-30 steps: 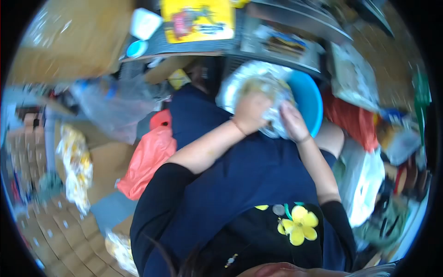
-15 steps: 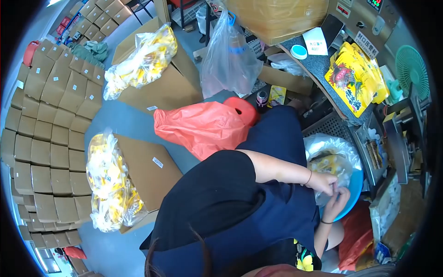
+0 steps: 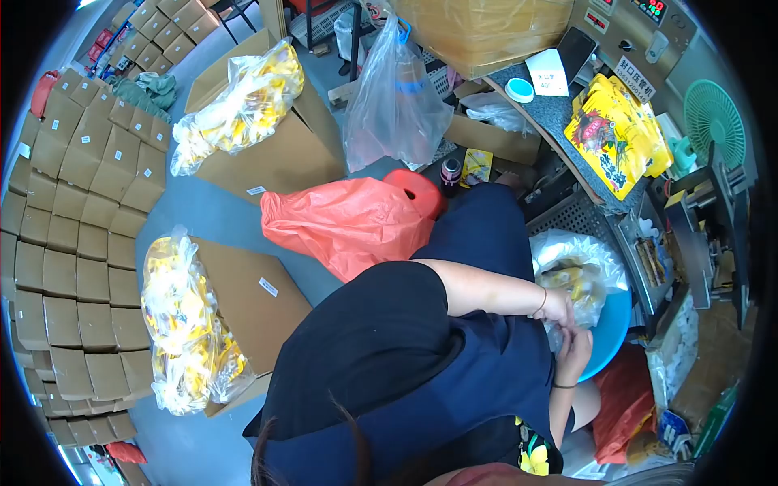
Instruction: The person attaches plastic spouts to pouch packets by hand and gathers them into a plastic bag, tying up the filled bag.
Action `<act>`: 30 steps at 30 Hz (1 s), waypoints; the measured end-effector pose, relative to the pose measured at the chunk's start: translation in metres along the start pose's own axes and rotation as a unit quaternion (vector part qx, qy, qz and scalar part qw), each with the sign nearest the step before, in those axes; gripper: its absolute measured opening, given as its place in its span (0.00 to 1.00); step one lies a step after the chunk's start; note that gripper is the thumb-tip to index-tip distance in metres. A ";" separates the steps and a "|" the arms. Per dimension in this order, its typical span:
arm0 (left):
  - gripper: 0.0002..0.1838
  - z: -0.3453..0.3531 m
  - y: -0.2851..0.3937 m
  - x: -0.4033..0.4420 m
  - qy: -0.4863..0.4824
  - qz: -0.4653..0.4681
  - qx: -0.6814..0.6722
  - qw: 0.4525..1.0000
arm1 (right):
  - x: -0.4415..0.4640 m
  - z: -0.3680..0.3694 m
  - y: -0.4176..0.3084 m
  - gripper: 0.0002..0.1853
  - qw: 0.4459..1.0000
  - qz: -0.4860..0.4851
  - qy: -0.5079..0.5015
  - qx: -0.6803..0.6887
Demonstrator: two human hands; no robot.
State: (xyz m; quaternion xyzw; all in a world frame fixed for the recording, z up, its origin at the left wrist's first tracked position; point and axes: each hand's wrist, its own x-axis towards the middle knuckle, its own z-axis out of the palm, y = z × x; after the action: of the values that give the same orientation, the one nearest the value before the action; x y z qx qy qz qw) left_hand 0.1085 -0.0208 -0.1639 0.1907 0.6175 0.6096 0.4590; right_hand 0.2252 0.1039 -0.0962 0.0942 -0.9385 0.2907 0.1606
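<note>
Left hand [image 3: 556, 306] nearer right hand [image 3: 574, 353], clear bag [image 3: 579, 283] slanting bodyward

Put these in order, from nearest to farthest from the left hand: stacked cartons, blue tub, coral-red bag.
From the left hand, in the head view:
1. Blue tub, close by.
2. Coral-red bag, on the left.
3. Stacked cartons, far left.

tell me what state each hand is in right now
Left hand: fingers bent, grip can't be told.
Right hand: fingertips at the left's, grip can't be told.
</note>
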 end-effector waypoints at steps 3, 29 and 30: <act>0.11 0.003 0.004 -0.006 0.028 0.119 0.114 0.986 | -0.005 0.002 0.018 0.09 0.987 0.057 0.011 0.148; 0.10 -0.016 0.021 -0.042 -0.116 0.182 0.520 0.827 | 0.002 0.001 0.045 0.09 0.975 0.072 -0.102 -0.182; 0.15 -0.021 0.025 -0.049 -0.197 0.152 0.269 0.930 | 0.003 -0.006 0.038 0.09 0.987 0.047 -0.096 -0.119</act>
State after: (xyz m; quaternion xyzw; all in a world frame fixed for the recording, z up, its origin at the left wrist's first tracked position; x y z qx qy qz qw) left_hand 0.1083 -0.0677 -0.1272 0.5154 0.6190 0.4332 0.4044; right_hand 0.2132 0.1376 -0.1099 0.0577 -0.9809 0.1737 0.0656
